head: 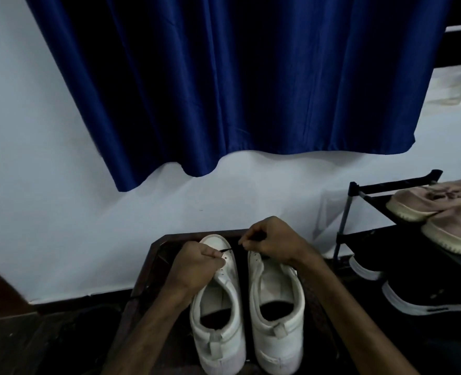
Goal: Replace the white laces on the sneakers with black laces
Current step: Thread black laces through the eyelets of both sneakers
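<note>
A blue curtain hangs over the white wall ahead, its hem well above the work. To the right stands a black shoe rack with a pair of pink shoes on its top shelf and black shoes with white soles lower down, near but apart from the work. Two white sneakers sit side by side on a dark wooden stool, close to the person. Both forearms cross over the sneakers' outer sides, and the hands cover most of the eyelet rows. The left sneaker and the right sneaker lie parallel, long axes running away from the person, heels nearest and toes toward the wall. The left hand rests on the left sneaker's front, fingers curled, pinching the black lace by the eyelets. The right hand hovers over the right sneaker's toe, fingers curled, pinching the lace's other part.
</note>
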### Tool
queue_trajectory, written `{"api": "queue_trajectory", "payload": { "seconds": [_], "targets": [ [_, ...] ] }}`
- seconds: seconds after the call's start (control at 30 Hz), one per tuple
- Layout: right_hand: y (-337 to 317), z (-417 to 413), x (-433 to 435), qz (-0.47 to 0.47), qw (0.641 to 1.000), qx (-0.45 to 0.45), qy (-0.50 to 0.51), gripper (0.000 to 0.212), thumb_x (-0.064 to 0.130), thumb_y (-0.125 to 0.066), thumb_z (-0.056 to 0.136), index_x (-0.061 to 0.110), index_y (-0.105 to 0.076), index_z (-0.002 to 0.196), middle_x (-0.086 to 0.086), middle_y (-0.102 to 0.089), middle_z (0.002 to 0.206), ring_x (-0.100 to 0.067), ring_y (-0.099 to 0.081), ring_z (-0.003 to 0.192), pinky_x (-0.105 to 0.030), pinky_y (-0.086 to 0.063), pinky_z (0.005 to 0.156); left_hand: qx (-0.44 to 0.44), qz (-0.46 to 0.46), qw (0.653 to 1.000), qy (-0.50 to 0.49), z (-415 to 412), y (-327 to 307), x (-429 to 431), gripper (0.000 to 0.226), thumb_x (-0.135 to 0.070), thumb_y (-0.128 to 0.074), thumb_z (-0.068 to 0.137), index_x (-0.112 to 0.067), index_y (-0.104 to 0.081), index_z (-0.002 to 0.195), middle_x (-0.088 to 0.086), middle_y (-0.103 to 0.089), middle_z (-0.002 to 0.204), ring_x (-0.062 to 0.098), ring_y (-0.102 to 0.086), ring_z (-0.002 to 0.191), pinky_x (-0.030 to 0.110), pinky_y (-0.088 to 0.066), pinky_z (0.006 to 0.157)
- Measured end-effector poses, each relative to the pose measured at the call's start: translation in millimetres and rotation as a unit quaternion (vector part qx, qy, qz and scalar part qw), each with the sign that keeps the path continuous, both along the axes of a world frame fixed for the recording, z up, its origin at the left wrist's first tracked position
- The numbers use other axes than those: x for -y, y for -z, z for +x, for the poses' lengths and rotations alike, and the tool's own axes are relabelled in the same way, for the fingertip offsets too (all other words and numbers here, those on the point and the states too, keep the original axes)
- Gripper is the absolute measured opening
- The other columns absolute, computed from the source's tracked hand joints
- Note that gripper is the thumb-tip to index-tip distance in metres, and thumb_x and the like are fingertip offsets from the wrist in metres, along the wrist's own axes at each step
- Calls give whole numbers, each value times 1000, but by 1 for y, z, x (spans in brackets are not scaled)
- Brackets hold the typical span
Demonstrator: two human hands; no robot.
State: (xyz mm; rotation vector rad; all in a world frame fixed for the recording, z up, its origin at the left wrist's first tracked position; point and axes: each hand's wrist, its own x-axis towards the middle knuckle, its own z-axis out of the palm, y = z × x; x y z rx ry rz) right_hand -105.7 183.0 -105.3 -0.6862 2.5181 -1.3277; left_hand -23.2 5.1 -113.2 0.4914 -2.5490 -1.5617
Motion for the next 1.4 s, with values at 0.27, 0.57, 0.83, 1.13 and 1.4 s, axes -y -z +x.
{"api": "queue_trajectory", "payload": {
  "seconds": [0.27, 0.57, 0.83, 1.13, 1.4],
  "targets": [
    [-7, 14, 11, 80, 996, -47, 15, 7, 26, -73, 81, 22, -77, 85, 9, -74, 85, 3, -64, 72, -2, -40, 58, -36, 67, 997, -29, 7, 6, -4, 11, -2, -77, 74, -13, -75, 71, 5, -74, 70, 12, -67, 67, 27, -54, 71],
    [0, 9, 22, 124, 991, -56, 7, 11, 34, -64, 81, 31, -74, 76, 8, -74, 80, -9, -68, 77, -34, -56, 79, -58, 102, 992, -48, 8, 10, -6, 16, 1, -75, 78, -14, -74, 73, -1, -74, 69, 2, -67, 63, 16, -53, 66],
    [0, 7, 23, 118, 992, -30, -42, 26, 41, -61, 85, 19, -75, 81, 1, -68, 66, -8, -56, 55, -32, -50, 61, -70, 104, 991, -44, 10, 8, -8, 25, 2, -74, 79, -20, -73, 66, -1, -73, 66, 4, -67, 63, 24, -54, 71],
    [-4, 7, 28, 163, 984, -54, -54, 29, 37, -60, 86, 17, -68, 68, -1, -63, 61, -14, -57, 59, -33, -49, 63, -70, 114, 990, -49, 13, 6, -9, 13, -2, -74, 80, -14, -76, 75, 1, -75, 72, 6, -69, 69, 22, -55, 74],
    [0, 6, 28, 166, 983, -53, -56, 32, 40, -59, 89, 13, -73, 79, -3, -70, 72, -15, -62, 65, -34, -50, 66, -67, 102, 992, -45, 12, 6, -9, 21, -4, -68, 87, -17, -76, 72, 1, -75, 72, 5, -70, 72, 19, -54, 74]
  ]
}}
